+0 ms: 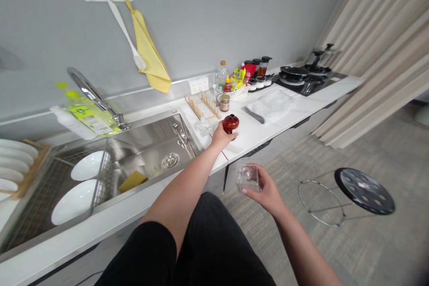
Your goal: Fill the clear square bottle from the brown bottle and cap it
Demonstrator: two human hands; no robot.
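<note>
- The fingers of the left hand (221, 137) curled round the lower part of a glossy dark-red round lidded jar (231, 124), holding it upright at the white stone countertop (268, 132), mid-frame.
- The fingers of the right hand (266, 190) stood part open, pinching a small clear plastic box (247, 178) in the air below the counter edge, lower centre.
- The squat jar showed no long axis lying across; the left hand was the nearer, the right well below it.
- Just beside the left hand, toward upper left, sat a small clear glass dish (204, 127), the closest obstacle.
- Beyond it stood a pale wooden plate rack (203, 105) and a small glass jar of brown contents (224, 103).
- Further left lay a stainless steel sink (154, 143).
</note>
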